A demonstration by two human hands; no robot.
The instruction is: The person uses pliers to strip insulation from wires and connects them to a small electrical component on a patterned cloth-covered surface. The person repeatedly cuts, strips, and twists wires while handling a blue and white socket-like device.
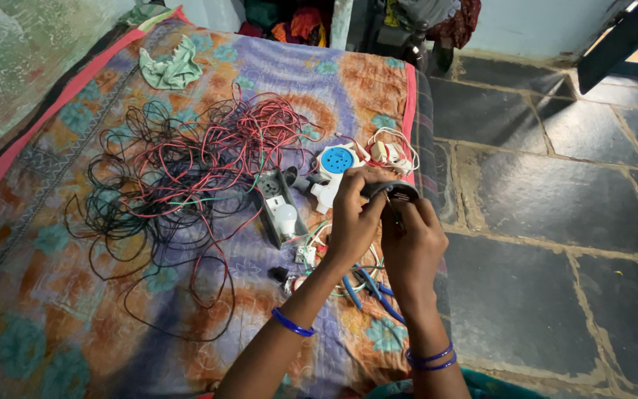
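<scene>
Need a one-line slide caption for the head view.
Both hands, left and right, grip a roll of black tape beside tangled red and black wires.

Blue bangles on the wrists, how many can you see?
3: one thin blue bangle on the left wrist, and two thin blue bangles, upper and lower, stacked close together on the right wrist. More could be hidden on the undersides of the arms.

A small dark roll of tape, ring-shaped with a glossy grey rim, is held tilted on edge between both hands, lifted above the patterned bed cover near the bed's right edge, just beside the round blue-and-white socket.
</scene>
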